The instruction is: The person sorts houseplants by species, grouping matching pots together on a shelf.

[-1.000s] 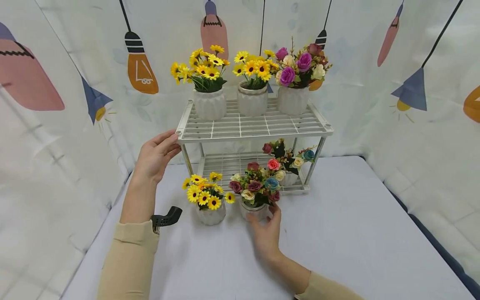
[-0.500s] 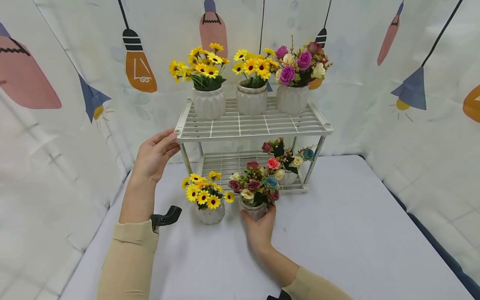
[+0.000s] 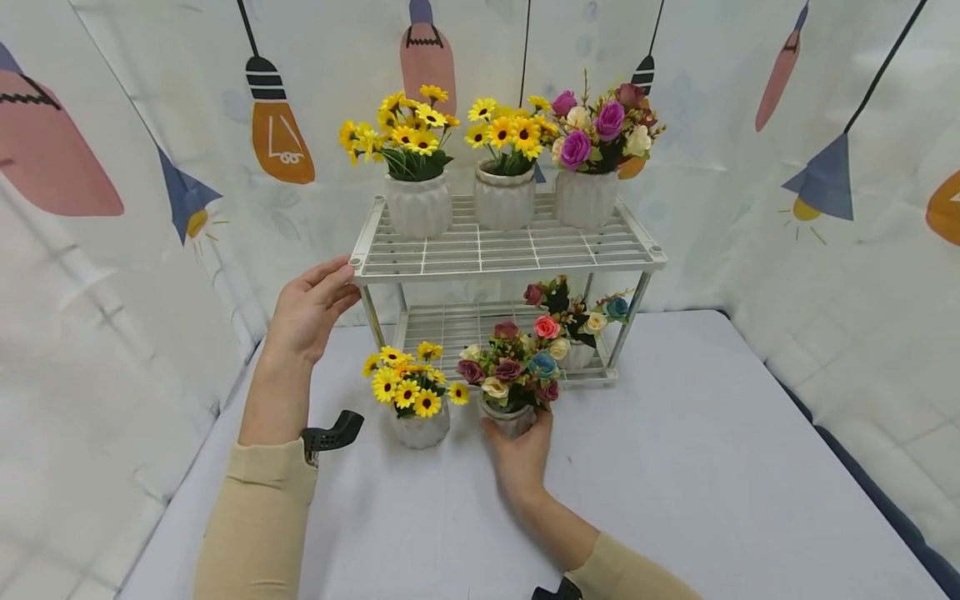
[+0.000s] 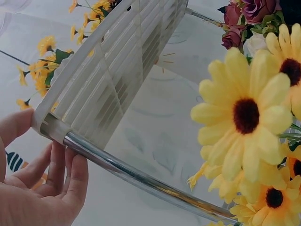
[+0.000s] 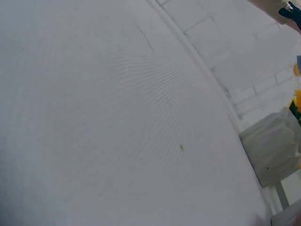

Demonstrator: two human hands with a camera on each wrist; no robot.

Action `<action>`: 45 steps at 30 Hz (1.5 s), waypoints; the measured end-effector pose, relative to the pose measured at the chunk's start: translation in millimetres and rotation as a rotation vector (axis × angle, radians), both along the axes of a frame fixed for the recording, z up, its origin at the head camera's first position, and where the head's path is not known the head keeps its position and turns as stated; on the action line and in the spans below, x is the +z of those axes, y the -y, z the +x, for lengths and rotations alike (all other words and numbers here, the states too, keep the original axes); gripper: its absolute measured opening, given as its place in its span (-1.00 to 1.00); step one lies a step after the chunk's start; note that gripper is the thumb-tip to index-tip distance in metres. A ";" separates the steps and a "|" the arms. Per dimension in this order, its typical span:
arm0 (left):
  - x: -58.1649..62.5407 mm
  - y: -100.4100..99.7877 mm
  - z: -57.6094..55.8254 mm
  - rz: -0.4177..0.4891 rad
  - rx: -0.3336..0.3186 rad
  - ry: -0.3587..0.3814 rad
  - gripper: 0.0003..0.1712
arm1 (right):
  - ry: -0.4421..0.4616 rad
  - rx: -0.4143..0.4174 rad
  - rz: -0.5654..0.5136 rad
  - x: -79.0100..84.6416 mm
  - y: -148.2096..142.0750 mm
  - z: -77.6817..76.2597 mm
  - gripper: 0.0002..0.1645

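Observation:
My left hand (image 3: 311,312) holds the front left corner of a white two-tier wire shelf (image 3: 480,273). In the left wrist view its thumb lies on the corner and its fingers (image 4: 75,181) bend by the metal post (image 4: 141,176). Low in front of the shelf, my right hand (image 3: 522,458) grips a pot of mixed roses (image 3: 510,421), thumb on the left side and fingers on the right. Left of it stands a pot of yellow daisy-like flowers (image 3: 422,429). The right wrist view shows mostly tablecloth, and the right hand's fingers are hidden there.
On the top tier stand two pots of yellow flowers (image 3: 417,208) (image 3: 504,204) and one of purple and cream roses (image 3: 585,200). Another rose pot (image 3: 577,357) stands at the lower tier's right end. A white cloth covers the table (image 3: 675,467); a patterned curtain (image 3: 750,208) hangs behind.
My right hand has shifted slightly left and closed its thumb and fingers around the rose pot. The left hand stays at the shelf corner.

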State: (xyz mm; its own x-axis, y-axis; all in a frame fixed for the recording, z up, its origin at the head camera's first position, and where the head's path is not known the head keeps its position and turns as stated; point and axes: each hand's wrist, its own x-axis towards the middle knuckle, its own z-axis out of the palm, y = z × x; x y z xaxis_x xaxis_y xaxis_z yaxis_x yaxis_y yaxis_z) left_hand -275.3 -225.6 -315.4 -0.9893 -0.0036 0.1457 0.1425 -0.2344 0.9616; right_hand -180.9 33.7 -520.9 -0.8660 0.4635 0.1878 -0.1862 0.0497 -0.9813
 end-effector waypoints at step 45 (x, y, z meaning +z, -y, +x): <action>0.8 0.3 1.2 0.013 -0.005 0.009 -0.26 | -0.055 0.003 0.065 33.4 -20.6 -56.2 0.03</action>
State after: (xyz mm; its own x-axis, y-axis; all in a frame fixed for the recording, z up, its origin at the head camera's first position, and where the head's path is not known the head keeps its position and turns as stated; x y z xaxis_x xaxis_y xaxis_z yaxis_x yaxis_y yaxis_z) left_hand -274.1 -225.8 -314.6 -0.9906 -0.0007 0.1366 0.1325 -0.2473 0.9598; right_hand -237.1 54.3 -487.5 -0.8549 0.4461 0.2647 -0.2400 0.1122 -0.9643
